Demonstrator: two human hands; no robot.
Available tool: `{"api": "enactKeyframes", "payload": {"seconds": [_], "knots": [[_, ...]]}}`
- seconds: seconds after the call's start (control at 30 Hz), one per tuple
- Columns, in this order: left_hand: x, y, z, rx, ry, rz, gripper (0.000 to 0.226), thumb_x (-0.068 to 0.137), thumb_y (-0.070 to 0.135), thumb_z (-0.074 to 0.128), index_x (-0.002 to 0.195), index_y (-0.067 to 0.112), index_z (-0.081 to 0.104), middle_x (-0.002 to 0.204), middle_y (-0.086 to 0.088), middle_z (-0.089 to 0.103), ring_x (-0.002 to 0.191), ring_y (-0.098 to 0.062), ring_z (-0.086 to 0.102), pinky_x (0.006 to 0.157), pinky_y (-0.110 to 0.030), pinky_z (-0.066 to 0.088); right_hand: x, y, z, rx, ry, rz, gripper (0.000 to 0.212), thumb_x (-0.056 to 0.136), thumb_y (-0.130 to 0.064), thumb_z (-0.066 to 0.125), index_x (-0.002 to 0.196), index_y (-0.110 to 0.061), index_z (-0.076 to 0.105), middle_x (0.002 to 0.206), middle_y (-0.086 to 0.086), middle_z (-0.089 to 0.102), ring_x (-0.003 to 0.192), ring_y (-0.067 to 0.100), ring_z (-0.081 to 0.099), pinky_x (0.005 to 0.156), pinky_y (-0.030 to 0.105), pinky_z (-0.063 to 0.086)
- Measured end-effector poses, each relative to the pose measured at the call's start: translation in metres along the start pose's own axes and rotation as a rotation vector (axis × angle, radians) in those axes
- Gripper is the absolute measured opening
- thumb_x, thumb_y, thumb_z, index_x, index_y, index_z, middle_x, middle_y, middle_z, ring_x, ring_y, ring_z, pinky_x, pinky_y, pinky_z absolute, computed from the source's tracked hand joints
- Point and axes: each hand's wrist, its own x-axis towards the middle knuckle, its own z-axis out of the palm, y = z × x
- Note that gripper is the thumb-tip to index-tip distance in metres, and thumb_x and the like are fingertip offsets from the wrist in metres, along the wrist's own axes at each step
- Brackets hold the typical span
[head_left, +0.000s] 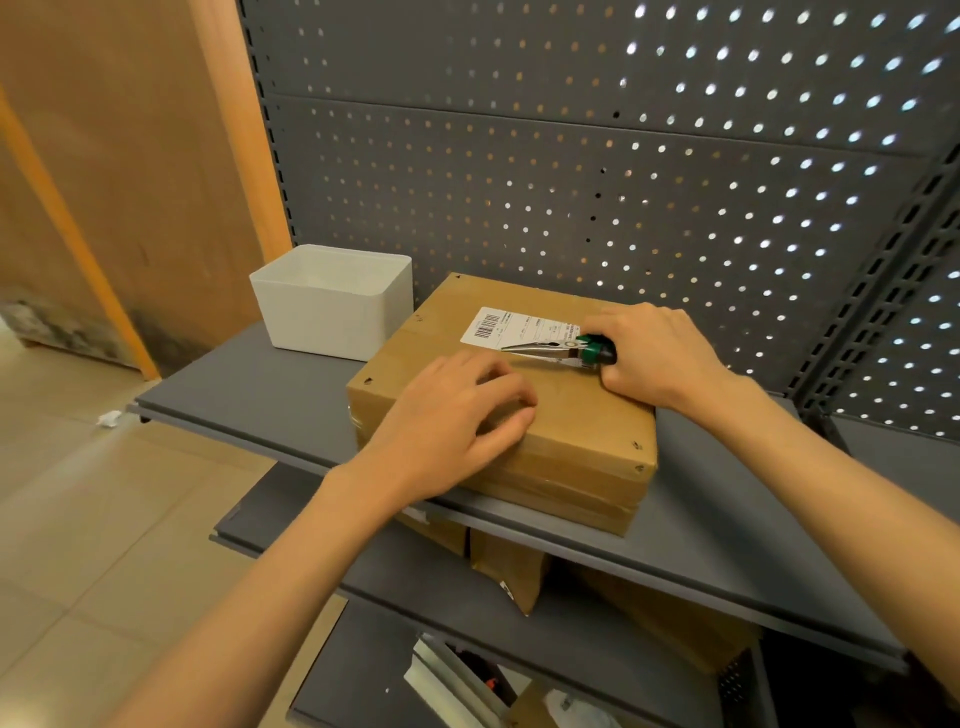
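- While the cardboard box (571, 415) lies flat on the grey shelf (249, 384), just right of a white plastic bin (332, 306), I see my left hand (452, 421) resting on its top, fingers lightly bent and close together, holding nothing.
- My right hand (654, 353) curls its fingers round the green-and-black handles of the needle-nose pliers (550, 351).
- Their metal nose points left along the near edge of the box's shipping label (514, 325).

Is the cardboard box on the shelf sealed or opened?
Sealed: the cardboard box has a flat, closed top, with no flap lifted and no cut visible.
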Motion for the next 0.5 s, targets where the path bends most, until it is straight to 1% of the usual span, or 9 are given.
{"api": "enactKeyframes", "payload": {"seconds": [0.07,0.13,0.2,0.27,0.33,0.4,0.5], "knots": [[0.0,-0.007,-0.006,0.012,0.011,-0.01,0.037,0.089,0.046,0.039,0.099,0.024,0.067,0.1,0.004,0.061,0.091,-0.01,0.053,0.076,-0.022,0.035,0.005,-0.007,-0.002,-0.024,-0.01,0.001,0.029,0.076,-0.016,0.054,0.102,-0.026,0.061,0.093,-0.002,0.064,0.082,0.025,0.058,0.062,0.031,0.044],[-0.001,-0.022,-0.015,0.021,0.04,-0.018,0.037,0.088,0.047,0.04,0.096,0.023,0.067,0.097,0.004,0.062,0.088,-0.01,0.054,0.074,-0.021,0.035,0.013,-0.015,-0.005,-0.041,-0.005,0.007,0.021,0.079,-0.019,0.055,0.098,-0.024,0.061,0.085,-0.006,0.058,0.078,0.022,0.056,0.061,0.031,0.045],[-0.003,-0.044,-0.026,0.035,0.076,-0.041,0.037,0.087,0.048,0.042,0.096,0.022,0.066,0.096,0.004,0.063,0.087,-0.012,0.055,0.072,-0.022,0.038,0.024,-0.025,-0.009,-0.056,0.004,0.024,0.017,0.081,-0.022,0.056,0.097,-0.023,0.061,0.084,-0.006,0.054,0.077,0.023,0.055,0.06,0.03,0.041],[-0.006,-0.071,-0.038,0.029,0.105,-0.086,0.04,0.085,0.051,0.041,0.096,0.022,0.066,0.095,0.003,0.064,0.086,-0.015,0.056,0.07,-0.029,0.045,0.038,-0.037,-0.014,-0.063,0.017,0.061,0.014,0.08,-0.016,0.055,0.093,-0.021,0.06,0.085,-0.003,0.056,0.076,0.025,0.054,0.06,0.03,0.038],[-0.011,-0.099,-0.049,0.028,0.131,-0.123,0.04,0.083,0.051,0.04,0.093,0.021,0.065,0.093,0.002,0.065,0.085,-0.018,0.057,0.07,-0.035,0.048,0.055,-0.052,-0.018,-0.072,0.014,0.098,0.013,0.078,-0.01,0.052,0.087,-0.019,0.056,0.082,-0.002,0.053,0.074,0.026,0.052,0.059,0.03,0.035],[-0.016,-0.128,-0.057,0.063,0.154,-0.134,0.039,0.082,0.049,0.04,0.089,0.02,0.065,0.089,0.002,0.066,0.082,-0.02,0.058,0.063,-0.03,0.043,0.072,-0.068,-0.017,-0.076,0.018,0.118,0.014,0.077,-0.007,0.05,0.082,-0.02,0.052,0.08,-0.002,0.052,0.072,0.026,0.051,0.059,0.03,0.032],[-0.025,-0.168,-0.065,0.105,0.147,-0.157,0.038,0.08,0.048,0.04,0.087,0.02,0.065,0.084,0.005,0.065,0.077,-0.018,0.058,0.056,-0.022,0.032,0.098,-0.092,-0.012,-0.079,0.022,0.131,0.014,0.075,-0.007,0.052,0.083,-0.018,0.053,0.081,0.001,0.055,0.071,0.029,0.052,0.059,0.031,0.035]]}}
